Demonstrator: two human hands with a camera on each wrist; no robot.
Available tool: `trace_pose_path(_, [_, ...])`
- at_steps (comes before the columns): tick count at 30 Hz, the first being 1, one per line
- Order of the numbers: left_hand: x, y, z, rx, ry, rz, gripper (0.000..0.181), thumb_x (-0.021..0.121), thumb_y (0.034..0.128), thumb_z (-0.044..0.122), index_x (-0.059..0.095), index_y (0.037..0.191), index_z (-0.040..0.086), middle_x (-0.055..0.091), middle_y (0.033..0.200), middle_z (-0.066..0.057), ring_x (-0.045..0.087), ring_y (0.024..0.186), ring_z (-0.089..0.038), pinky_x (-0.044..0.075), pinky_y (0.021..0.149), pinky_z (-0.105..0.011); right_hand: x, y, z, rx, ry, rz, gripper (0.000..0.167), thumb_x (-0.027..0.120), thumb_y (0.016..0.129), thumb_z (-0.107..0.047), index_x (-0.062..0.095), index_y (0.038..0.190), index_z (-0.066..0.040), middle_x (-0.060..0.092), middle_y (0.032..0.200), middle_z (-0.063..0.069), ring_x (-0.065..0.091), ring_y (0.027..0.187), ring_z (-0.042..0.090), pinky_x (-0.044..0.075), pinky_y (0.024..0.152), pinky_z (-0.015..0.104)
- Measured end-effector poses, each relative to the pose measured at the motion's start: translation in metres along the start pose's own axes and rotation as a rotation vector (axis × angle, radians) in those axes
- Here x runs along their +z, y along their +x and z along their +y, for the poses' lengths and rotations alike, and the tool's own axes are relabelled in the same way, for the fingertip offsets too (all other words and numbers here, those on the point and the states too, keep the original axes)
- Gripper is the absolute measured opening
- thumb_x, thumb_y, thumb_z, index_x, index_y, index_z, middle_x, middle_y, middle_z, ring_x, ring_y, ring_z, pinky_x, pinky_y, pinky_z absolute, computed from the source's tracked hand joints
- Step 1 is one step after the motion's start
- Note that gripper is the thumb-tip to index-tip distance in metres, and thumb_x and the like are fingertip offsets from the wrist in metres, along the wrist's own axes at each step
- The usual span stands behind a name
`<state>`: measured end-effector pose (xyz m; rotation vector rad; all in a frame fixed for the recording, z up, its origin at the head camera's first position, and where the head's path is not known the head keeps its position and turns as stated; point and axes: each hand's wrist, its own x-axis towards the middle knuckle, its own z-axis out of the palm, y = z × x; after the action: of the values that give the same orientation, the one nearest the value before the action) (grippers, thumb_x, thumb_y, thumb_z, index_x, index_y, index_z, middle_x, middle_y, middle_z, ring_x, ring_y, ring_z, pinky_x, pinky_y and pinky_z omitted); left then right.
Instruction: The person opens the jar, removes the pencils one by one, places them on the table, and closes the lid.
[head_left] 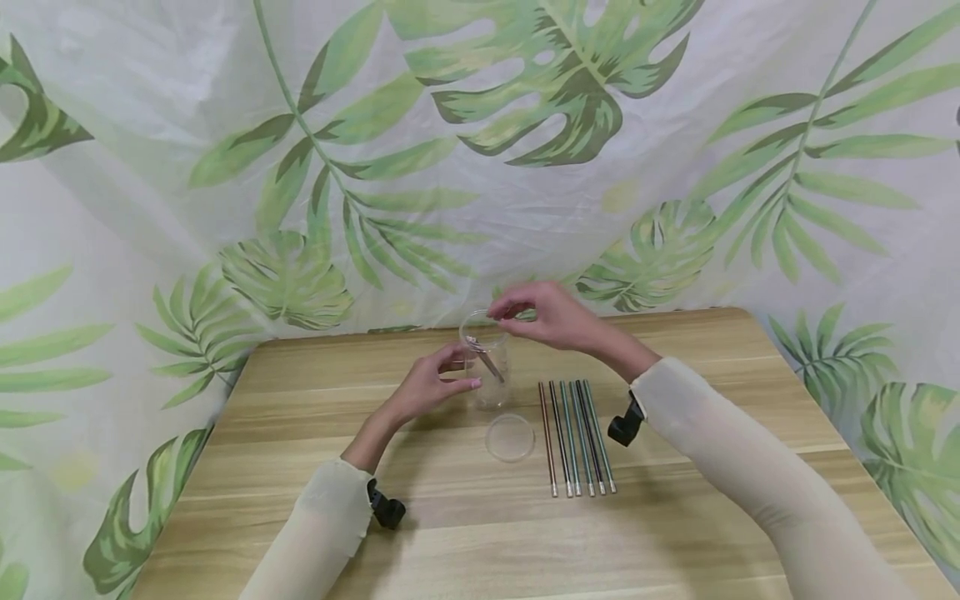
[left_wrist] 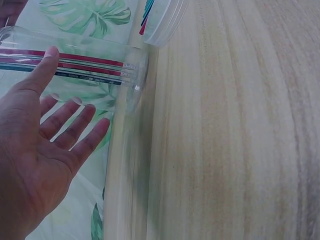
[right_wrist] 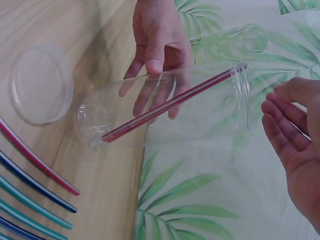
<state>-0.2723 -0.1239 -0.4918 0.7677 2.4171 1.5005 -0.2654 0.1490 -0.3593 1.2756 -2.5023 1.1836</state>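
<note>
A clear plastic jar [head_left: 491, 392] stands upright on the table, with slim pencils [right_wrist: 167, 106] leaning inside it, at least one of them red. My left hand [head_left: 431, 383] holds the jar from the left. Through the clear wall in the right wrist view, its fingers show behind the jar and its thumb in front. My right hand [head_left: 551, 317] is beside the jar's mouth, fingers loosely bent and holding nothing in the right wrist view. A round clear lid [head_left: 510, 438] lies in front of the jar.
Right of the lid, several pencils [head_left: 576, 437] in red, dark blue and teal lie side by side, silvery ends toward me. The wooden table [head_left: 450, 550] ends behind the jar at a leaf-print curtain [head_left: 420, 167]. A black wrist camera [head_left: 626, 425] hangs by the right sleeve.
</note>
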Motion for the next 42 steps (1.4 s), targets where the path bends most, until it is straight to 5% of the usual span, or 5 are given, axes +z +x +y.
trace_pose_path(14, [0.001,-0.002,-0.002,0.002,-0.062,-0.008,0.064,0.084,0.0938,0.019,0.055,0.150,0.007,0.064,0.145,-0.018,0.063,0.133,-0.037,0.057,0.108,-0.046,0.005,0.023,0.001,0.002,0.013,-0.234,0.017,0.074,0.095,0.003,0.078,0.111,0.001,0.078,0.108,0.016,0.075,0.095,0.017,0.063,0.088,0.026])
trace_pose_path(24, [0.005,-0.003,-0.004,0.025,-0.091,0.013,0.069,0.087,0.0911,0.020,0.054,0.151,0.010,0.063,0.146,-0.019,0.062,0.134,-0.041,0.057,0.107,-0.050,0.006,0.030,-0.001,0.011,0.018,-0.265,0.013,0.077,0.093,0.003,0.078,0.106,0.001,0.079,0.102,0.012,0.075,0.090,0.017,0.064,0.085,0.029])
trace_pose_path(32, [0.010,-0.003,-0.004,0.022,-0.139,0.043,0.069,0.088,0.0893,0.014,0.054,0.149,0.005,0.064,0.144,-0.021,0.059,0.133,-0.050,0.058,0.105,-0.051,0.007,0.036,-0.002,0.092,0.021,-0.286,0.011,0.081,0.092,-0.001,0.079,0.102,-0.002,0.079,0.096,0.005,0.074,0.086,0.014,0.064,0.082,0.025])
trace_pose_path(42, [0.012,-0.003,-0.003,0.019,-0.105,0.063,0.067,0.087,0.0904,0.018,0.056,0.149,0.011,0.066,0.143,-0.020,0.062,0.130,-0.049,0.058,0.104,-0.057,0.007,0.042,0.001,0.093,0.013,-0.314,0.007,0.084,0.091,-0.005,0.079,0.095,-0.007,0.078,0.090,0.000,0.073,0.082,0.010,0.063,0.078,0.025])
